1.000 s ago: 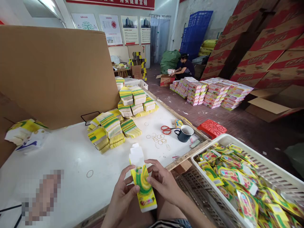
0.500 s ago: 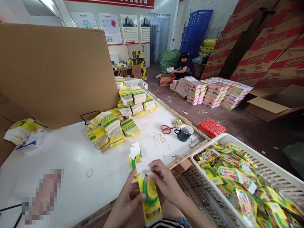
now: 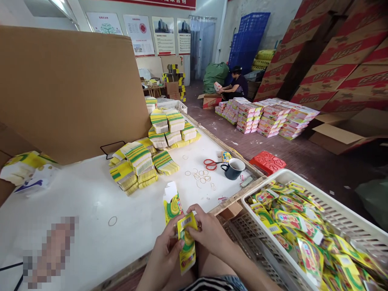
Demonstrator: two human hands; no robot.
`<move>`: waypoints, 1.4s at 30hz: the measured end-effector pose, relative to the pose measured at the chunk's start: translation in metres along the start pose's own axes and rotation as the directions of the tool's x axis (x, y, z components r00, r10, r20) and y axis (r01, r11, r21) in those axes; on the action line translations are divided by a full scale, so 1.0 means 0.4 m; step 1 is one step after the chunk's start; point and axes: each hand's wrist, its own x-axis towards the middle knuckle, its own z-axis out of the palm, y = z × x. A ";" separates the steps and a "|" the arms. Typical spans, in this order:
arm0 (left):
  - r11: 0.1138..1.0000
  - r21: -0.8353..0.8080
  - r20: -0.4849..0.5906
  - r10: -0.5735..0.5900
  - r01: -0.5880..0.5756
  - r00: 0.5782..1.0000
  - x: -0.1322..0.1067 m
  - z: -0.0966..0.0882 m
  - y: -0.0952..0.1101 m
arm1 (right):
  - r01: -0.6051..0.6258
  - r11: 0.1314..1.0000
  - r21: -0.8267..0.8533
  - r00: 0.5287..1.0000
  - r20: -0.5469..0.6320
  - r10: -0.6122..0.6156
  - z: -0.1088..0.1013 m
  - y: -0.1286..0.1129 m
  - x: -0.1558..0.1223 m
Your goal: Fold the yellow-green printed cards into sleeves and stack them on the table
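Between my two hands is a small yellow-green printed carton (image 3: 188,242), its barcode flap folded over at the top. My left hand (image 3: 166,246) grips its left side, thumb across the front. My right hand (image 3: 209,228) closes on the upper right edge, with fingers at the flap. Just behind, on the white table, lies another unfolded carton (image 3: 172,204) with white flaps. Further back are bundled stacks of flat cartons (image 3: 138,161). Right of my hands, a white plastic crate (image 3: 291,173) holds many flattened-looking yellow-green cartons (image 3: 303,226).
Loose rubber bands (image 3: 201,176), red scissors (image 3: 211,164) and a dark mug (image 3: 233,169) are on the table. A large cardboard sheet (image 3: 72,97) stands at its back left. Beyond the red stool (image 3: 267,161), a person (image 3: 238,85) crouches by stacked pink boxes (image 3: 248,115).
The carton's white top flap has been folded down, so its barcode panel now faces me. My right hand has shifted slightly with it. The crouching person's held box has tilted.
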 end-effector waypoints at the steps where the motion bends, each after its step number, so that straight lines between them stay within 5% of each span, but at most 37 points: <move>1: 1.000 -0.010 0.001 -0.005 0.005 1.000 -0.002 -0.001 0.001 | 0.006 1.000 -0.012 1.000 0.015 -0.006 -0.001 -0.001 0.000; 5: 0.999 -0.046 0.049 0.001 0.001 0.999 -0.004 -0.002 -0.004 | 0.021 1.000 -0.023 0.996 0.086 -0.019 0.003 -0.004 -0.004; 11: 0.998 -0.048 0.067 -0.041 0.044 0.997 0.010 -0.009 -0.013 | -0.049 0.993 -0.107 0.999 -0.021 0.047 0.015 0.000 -0.003; 15: 0.988 -0.134 0.085 -0.068 0.079 0.994 0.026 -0.018 -0.002 | 0.064 0.983 0.173 0.997 -0.041 -0.058 0.001 0.017 -0.005; 20: 0.976 -0.211 0.138 -0.019 0.048 0.990 0.050 0.030 -0.012 | 0.099 0.896 0.432 0.989 -0.146 -0.038 -0.007 0.039 -0.010; 22: 0.995 -0.101 0.065 0.016 -0.009 0.998 0.064 0.041 -0.037 | 0.096 0.937 0.336 0.973 -0.230 -0.017 -0.051 0.057 -0.021; 24: 0.983 0.172 -0.050 0.069 -0.059 0.996 0.079 0.028 -0.072 | 0.032 0.998 0.062 0.915 -0.403 -0.004 -0.127 0.084 -0.038; 27: 0.871 0.490 -0.135 0.112 -0.031 0.985 0.098 -0.028 -0.129 | -0.236 0.897 -0.374 0.764 -0.642 -0.067 -0.235 0.131 -0.058; 29: 0.838 0.546 -0.142 0.093 0.000 0.985 0.105 -0.065 -0.157 | -0.273 0.870 -0.411 0.776 -0.629 -0.054 -0.248 0.150 -0.053; 33: 0.786 0.618 -0.130 0.078 0.020 0.988 0.112 -0.099 -0.179 | -0.135 0.976 -0.171 0.946 -0.314 0.076 -0.092 0.137 0.012; 37: 0.757 0.653 -0.086 0.091 -0.013 0.992 0.116 -0.110 -0.174 | -0.100 0.989 -0.110 0.974 -0.212 0.075 0.110 0.096 0.088; 42: 0.758 0.651 -0.081 0.124 -0.042 0.989 0.115 -0.120 -0.183 | -0.136 0.990 -0.047 0.961 -0.250 0.120 0.204 0.085 0.136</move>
